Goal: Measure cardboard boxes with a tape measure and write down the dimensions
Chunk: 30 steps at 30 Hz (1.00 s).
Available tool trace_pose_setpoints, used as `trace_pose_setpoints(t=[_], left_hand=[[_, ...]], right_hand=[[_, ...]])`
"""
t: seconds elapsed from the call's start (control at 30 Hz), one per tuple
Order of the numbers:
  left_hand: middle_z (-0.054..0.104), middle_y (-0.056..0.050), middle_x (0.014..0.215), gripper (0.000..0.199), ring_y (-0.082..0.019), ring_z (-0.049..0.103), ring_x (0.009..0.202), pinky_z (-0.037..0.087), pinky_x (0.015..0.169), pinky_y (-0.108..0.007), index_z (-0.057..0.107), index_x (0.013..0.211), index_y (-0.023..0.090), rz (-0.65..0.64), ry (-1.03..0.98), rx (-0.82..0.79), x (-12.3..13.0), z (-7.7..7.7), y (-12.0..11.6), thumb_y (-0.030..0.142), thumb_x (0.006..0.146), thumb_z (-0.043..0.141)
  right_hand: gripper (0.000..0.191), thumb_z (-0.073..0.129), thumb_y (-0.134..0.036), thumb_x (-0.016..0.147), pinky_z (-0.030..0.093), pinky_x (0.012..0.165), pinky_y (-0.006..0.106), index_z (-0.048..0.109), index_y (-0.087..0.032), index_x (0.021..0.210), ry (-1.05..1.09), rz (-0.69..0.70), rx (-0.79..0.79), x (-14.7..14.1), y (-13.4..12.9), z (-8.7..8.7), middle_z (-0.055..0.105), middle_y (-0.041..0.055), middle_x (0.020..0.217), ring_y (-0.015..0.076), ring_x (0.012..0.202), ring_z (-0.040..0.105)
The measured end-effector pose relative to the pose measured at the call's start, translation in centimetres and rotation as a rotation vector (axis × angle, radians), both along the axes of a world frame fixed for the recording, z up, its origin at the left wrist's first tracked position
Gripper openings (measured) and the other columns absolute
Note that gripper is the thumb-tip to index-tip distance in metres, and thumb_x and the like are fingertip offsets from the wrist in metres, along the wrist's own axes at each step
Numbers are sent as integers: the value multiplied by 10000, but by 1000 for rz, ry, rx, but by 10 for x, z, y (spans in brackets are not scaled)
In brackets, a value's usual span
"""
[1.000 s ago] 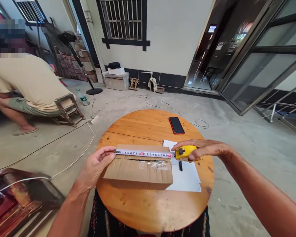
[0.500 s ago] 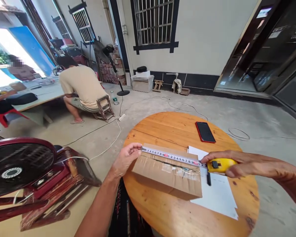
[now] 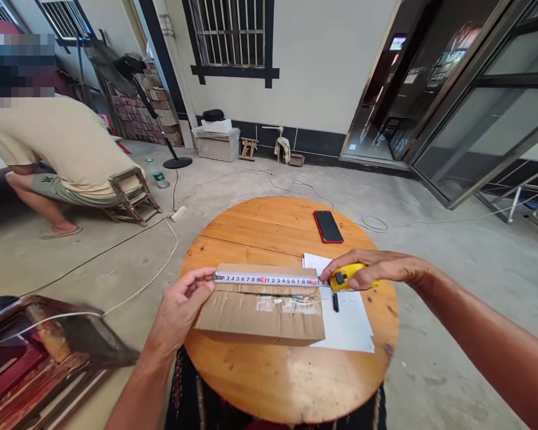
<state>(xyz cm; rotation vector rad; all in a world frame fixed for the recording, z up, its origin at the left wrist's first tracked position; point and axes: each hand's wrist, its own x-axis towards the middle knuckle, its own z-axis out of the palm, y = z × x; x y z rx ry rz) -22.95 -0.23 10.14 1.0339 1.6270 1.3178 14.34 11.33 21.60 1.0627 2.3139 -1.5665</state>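
Note:
A taped brown cardboard box [image 3: 246, 307] lies on the round wooden table [image 3: 269, 376]. Stretched along its top is the white blade of a tape measure [image 3: 349, 276] with a yellow case. My left hand [image 3: 183, 298] pinches the blade's hooked end at the box's left edge. Just past the box's right edge, my right hand [image 3: 372, 269] is closed round the yellow case. Under the case and partly beneath the box are white paper sheets [image 3: 352, 322], with a black pen [image 3: 336, 302] lying on them.
A black phone with a red edge [image 3: 328, 227] lies toward the table's far side. On the left, a person in a beige shirt [image 3: 67, 131] sits on a small wooden chair [image 3: 134, 194]. Cables [image 3: 161, 263] cross the floor; a reddish wooden frame [image 3: 58, 352] stands at lower left.
The view has swung to the right, so the table and box appear farther left. Both hands keep their hold on the tape measure, its blade still stretched over the box.

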Motion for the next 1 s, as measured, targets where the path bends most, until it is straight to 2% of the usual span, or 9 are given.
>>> trace_pose_setpoints(t=[0.1,0.33,0.5,0.73,0.8,1.0], left_hand=[[706,-62,964,544,-192,626,837,472,689,-254,695,1045,167,5,16,-10,0,0,-2,549,664,768],[715,-72,1009,570,-214,637,895,495,737,-267,689,1062,174,4,15,-23,1,3,-7,575,663,758],[717,-75,1006,559,-211,633,883,497,761,-281,688,1057,168,15,52,-11,3,1,-6,565,666,748],[717,-62,909,534,-202,631,790,496,696,-286,695,1012,164,28,87,-1,11,5,-3,560,657,733],[717,-62,908,527,-198,632,785,492,695,-284,695,1019,164,17,91,6,11,5,-3,556,668,729],[728,-76,958,536,-216,651,836,497,731,-296,692,1051,164,8,107,13,8,-1,-2,561,692,715]], right_hand=[[489,626,-361,762,464,777,292,697,-241,1231,-14,-15,5,1,1,-2,675,45,1181,256,1039,596],[488,621,-338,759,444,712,262,691,-252,1235,-38,-38,20,0,-2,-3,670,30,1151,210,921,584],[491,627,-368,770,461,758,277,679,-262,1247,-67,-34,36,1,-4,-1,619,38,1270,236,1002,583],[483,636,-392,818,422,957,322,643,-245,1279,-29,112,-43,3,-4,3,607,32,1308,269,1174,555],[494,642,-393,809,414,968,323,646,-234,1276,-18,131,-61,2,-7,3,611,32,1299,277,1199,543],[474,649,-388,785,465,861,306,679,-220,1228,28,53,-61,1,-15,-8,653,37,1169,234,1005,616]])
